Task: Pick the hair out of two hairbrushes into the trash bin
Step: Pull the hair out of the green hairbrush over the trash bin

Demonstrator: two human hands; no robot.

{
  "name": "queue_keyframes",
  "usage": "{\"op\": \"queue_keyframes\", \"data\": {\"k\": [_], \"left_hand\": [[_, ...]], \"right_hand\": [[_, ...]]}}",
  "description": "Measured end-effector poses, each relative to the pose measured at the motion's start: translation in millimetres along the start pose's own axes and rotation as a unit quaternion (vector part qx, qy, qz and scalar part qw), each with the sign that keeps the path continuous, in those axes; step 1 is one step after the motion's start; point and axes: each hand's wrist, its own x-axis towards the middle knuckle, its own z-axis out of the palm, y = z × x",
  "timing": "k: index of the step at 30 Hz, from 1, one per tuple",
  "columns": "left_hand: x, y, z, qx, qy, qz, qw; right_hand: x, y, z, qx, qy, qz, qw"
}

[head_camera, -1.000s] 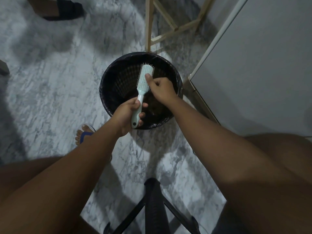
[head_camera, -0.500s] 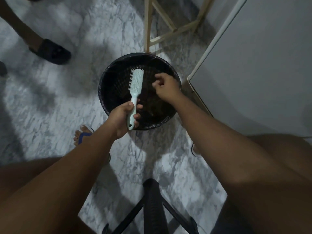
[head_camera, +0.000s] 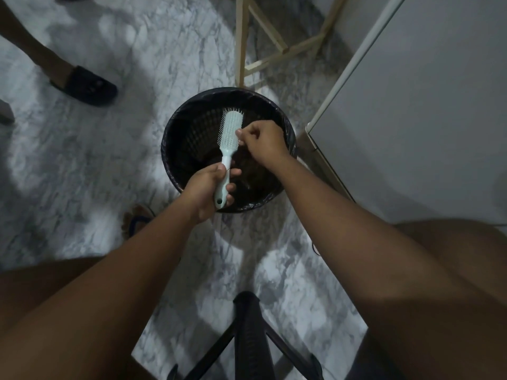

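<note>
A pale green hairbrush is held over the round black trash bin, bristles facing up and toward me. My left hand is shut around its handle at the bin's near rim. My right hand is over the bin, its fingertips pinched together at the right edge of the brush's bristles. Whether hair is between the fingers is too small to tell. A dark clump lies in the bottom of the bin. No second hairbrush is in view.
A pale wooden frame stands just behind the bin. A white cabinet fills the right side. Another person's sandalled foot is on the marble floor at the upper left. A black chair base sits between my legs.
My right hand went from the bristles out to the right over the bin, then came back to the brush's right edge. The other person's foot moved further into view.
</note>
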Motion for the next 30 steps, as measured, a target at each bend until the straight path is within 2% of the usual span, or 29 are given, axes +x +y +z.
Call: {"op": "queue_keyframes", "data": {"k": [6,8,12,14,17,20,22,26,28,30], "left_hand": [[-4,-5,-10,-0.032,0.011,-0.002,0.999],[-5,-4,-14,-0.024,-0.001,-0.005,1.0],[-8,-1,-10,0.02,-0.035,-0.014,0.999],[-9,0,-7,0.042,-0.049,-0.018,0.998],[-10,1,-4,0.048,-0.063,-0.02,0.997],[-8,1,-7,0.045,-0.056,-0.021,0.997],[-6,0,-11,0.026,-0.056,-0.025,0.998],[-4,-5,-24,-0.001,-0.055,-0.03,0.998],[-3,-7,-28,0.009,-0.055,-0.033,0.998],[-4,-8,-27,0.025,-0.06,-0.031,0.997]], "right_hand": [[9,-4,-16,0.062,0.156,-0.005,0.986],[7,3,-14,0.058,0.131,0.014,0.99],[-8,9,1,0.145,-0.012,0.064,0.987],[-8,8,6,0.152,0.016,0.045,0.987],[-6,5,1,0.087,0.091,0.007,0.992],[-2,3,-3,0.059,0.097,0.003,0.994],[4,2,-6,0.075,0.097,0.013,0.992],[16,5,-18,0.128,0.164,0.073,0.976],[18,5,-18,0.14,0.143,0.071,0.977],[15,2,-12,0.14,0.076,0.057,0.986]]}}
